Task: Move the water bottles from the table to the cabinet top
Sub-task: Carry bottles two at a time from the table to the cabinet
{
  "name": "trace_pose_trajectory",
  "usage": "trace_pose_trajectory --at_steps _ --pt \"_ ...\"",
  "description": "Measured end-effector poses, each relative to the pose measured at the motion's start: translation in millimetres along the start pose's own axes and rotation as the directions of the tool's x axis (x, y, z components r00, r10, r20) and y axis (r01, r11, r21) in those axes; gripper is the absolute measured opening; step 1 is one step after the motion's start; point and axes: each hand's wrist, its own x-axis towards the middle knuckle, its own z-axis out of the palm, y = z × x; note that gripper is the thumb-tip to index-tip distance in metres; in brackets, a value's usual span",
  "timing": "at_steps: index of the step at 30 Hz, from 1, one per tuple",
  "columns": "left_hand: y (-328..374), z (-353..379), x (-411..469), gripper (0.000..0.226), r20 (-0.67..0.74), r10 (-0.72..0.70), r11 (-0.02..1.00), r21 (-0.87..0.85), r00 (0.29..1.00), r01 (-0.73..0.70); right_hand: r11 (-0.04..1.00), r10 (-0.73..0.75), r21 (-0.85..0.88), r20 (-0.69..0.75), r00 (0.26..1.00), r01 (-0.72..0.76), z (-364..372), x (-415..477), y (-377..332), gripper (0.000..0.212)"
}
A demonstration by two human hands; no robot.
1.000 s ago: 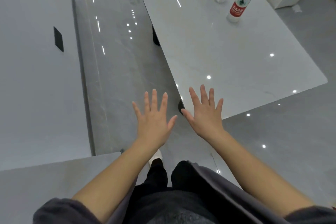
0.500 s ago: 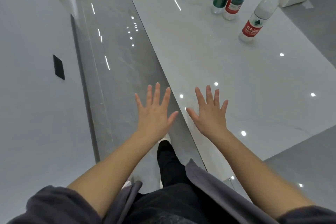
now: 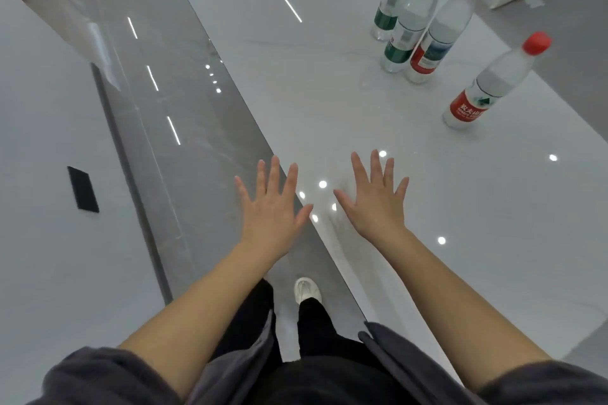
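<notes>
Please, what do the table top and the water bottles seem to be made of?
The table top looks like polished stone or a stone-look slab. It is pale with faint veins, and glossy enough to mirror the ceiling lights. The water bottles seem to be thin clear plastic, with see-through bodies and printed wrap labels. Their caps look like opaque plastic, red or green.

1. The left hand [image 3: 271,210] and right hand [image 3: 373,204] are held out flat, fingers [image 3: 274,174] spread, with nothing gripped.
2. The left hand is seen over the grey floor [image 3: 171,76], and the right over the white tabletop [image 3: 296,76].
3. Three water bottles [image 3: 411,26] are stood upright and clustered far right on the tabletop. A fourth, red-capped bottle [image 3: 483,92] is set apart, nearer.
4. A black rectangle [image 3: 83,189] is seen on the white surface [image 3: 49,256] at left.
</notes>
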Motion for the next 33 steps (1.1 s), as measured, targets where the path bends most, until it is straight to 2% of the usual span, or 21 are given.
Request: trace_pose_trajectory --at_steps 6,13,21,29,33 --pt "-45.3 -20.7 78.9 0.074 -0.016 0.131 0.991 -0.028 0.991 -0.131 0.988 0.152 0.019 -0.035 0.988 -0.152 -12.1 50.0 -33.4 0.074" --pt "-74.7 -50.3 164.7 0.073 0.037 0.364 0.93 0.041 0.931 -0.366 0.916 0.391 0.121 -0.054 0.919 -0.383 -27.9 90.2 -63.6 0.075" --pt "-30.3 -59.8 238.2 0.074 0.08 0.516 0.846 0.107 0.853 -0.522 0.807 0.572 0.209 -0.042 0.819 -0.552 -44.4 108.8 -33.2 0.075" --pt "35.2 -58.1 300.6 0.074 0.139 0.553 0.809 0.145 0.822 -0.569 0.743 0.65 0.243 -0.038 0.759 -0.623 -63.6 150.6 19.4 0.076" --pt "55.1 -53.9 327.9 0.076 0.177 0.542 0.811 0.144 0.821 -0.567 0.69 0.694 0.271 0.012 0.719 -0.671 -61.0 156.0 44.1 0.076"
